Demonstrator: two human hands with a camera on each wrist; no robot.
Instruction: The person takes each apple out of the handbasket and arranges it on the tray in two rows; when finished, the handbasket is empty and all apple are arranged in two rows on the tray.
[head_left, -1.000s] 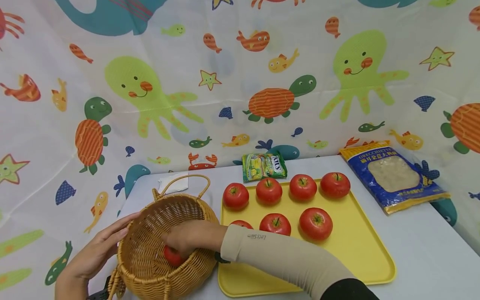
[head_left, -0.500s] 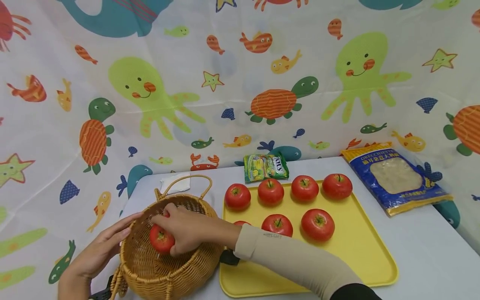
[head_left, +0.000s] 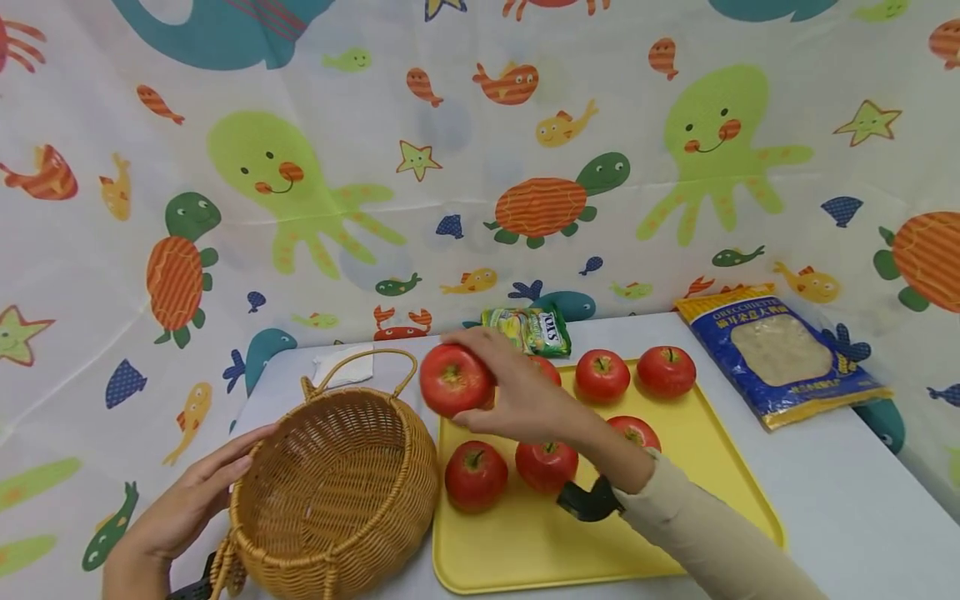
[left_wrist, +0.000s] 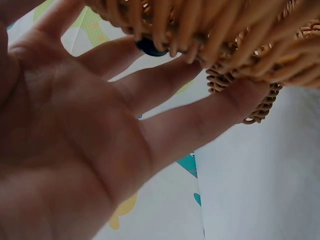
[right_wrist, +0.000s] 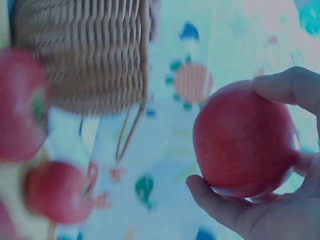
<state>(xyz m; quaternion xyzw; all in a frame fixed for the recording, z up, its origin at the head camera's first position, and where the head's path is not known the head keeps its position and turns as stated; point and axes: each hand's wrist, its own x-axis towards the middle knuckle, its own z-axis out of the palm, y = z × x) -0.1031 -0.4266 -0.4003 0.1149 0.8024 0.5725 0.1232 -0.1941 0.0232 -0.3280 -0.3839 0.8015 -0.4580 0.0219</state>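
My right hand (head_left: 517,396) grips a red apple (head_left: 450,379) above the left back corner of the yellow tray (head_left: 525,554). The right wrist view shows the thumb and fingers around that apple (right_wrist: 245,137). My left hand (head_left: 183,512) touches the left side of the brown wicker basket (head_left: 416,475), its fingers extended. Up close in the left wrist view, those fingers (left_wrist: 185,125) reach against the woven wall. The basket tilts toward me, and its visible inside holds no apple. Several red apples sit on the tray, among them a near-left one (head_left: 476,477).
A green snack bag (head_left: 551,332) lies behind the tray, partly covered by my right hand. At the right is a blue and yellow pasta bag (head_left: 783,350). A white tissue (head_left: 356,368) lies behind the basket handle, and a printed sea-animal cloth (head_left: 465,125) hangs behind the table.
My right hand has lifted the apple out of the basket and carried it right, over the tray's back left corner. The left hand stays at the basket's side.
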